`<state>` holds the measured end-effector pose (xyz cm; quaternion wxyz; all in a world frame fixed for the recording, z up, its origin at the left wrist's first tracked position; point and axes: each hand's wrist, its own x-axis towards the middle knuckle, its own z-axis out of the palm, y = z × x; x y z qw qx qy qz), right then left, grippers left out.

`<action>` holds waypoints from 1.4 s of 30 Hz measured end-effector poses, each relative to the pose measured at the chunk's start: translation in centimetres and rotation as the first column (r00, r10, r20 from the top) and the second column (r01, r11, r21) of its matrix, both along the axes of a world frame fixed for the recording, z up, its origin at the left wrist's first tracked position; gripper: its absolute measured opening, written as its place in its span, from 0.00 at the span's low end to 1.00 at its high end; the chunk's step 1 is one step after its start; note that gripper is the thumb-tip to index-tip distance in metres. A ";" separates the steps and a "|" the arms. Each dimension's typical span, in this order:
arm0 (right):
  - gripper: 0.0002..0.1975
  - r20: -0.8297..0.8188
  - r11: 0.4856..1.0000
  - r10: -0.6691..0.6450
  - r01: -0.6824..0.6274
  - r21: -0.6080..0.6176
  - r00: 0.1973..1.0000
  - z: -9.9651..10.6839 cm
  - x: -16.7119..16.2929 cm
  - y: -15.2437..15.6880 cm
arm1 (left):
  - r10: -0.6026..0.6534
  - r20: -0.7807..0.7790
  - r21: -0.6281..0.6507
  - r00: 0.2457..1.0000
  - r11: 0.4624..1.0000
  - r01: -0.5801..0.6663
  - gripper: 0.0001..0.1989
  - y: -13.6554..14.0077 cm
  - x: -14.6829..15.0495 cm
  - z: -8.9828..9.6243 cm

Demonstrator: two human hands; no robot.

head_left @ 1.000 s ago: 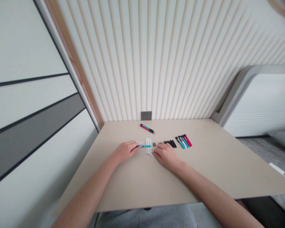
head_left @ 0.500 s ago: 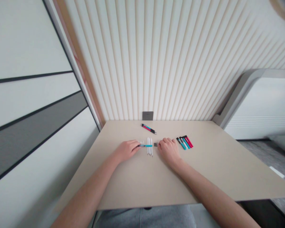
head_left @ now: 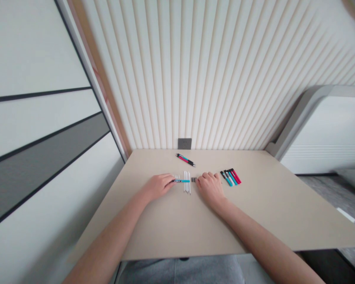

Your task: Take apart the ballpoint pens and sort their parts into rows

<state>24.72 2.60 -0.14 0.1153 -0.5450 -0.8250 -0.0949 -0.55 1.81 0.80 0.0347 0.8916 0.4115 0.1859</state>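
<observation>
My left hand (head_left: 160,186) is closed on a pen barrel (head_left: 182,181), black at the grip end and turquoise toward the right. The barrel points right across a row of several thin white refills (head_left: 187,188) lying on the table. Small pale parts (head_left: 175,176) lie just beyond my left fingertips, partly hidden. My right hand (head_left: 210,189) rests on the table with its fingers curled, next to some small dark grey pieces (head_left: 193,180). Whatever lies under or between those right fingertips is hidden.
Right of my right hand, several turquoise, white and red barrels with black ends (head_left: 230,177) lie side by side. Two pens (head_left: 185,159), one turquoise and one red, lie near the ribbed wall. A dark socket (head_left: 184,143) sits above the beige table (head_left: 177,228).
My left hand keeps the pen barrel in the same place. The right fingers have shifted slightly by the grey pieces. The whole view has moved a little.
</observation>
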 end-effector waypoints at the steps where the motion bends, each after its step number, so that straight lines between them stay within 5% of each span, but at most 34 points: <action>1: 0.18 0.000 1.000 -0.001 0.001 -0.003 1.000 0.0 0.0 -0.1 | -0.002 0.000 0.001 1.000 1.000 0.002 0.12 0.0 0.0 0.0; 25: 0.12 0.019 0.998 0.015 -0.014 -0.065 1.000 0.4 0.0 -0.5 | 0.000 0.007 -0.002 1.000 1.000 0.000 0.12 0.0 0.1 0.1; 42: 0.14 -0.006 0.975 0.219 -0.219 -0.048 0.976 0.7 0.3 -0.3 | 0.016 0.027 -0.011 0.999 1.000 -0.016 0.11 0.0 0.1 0.1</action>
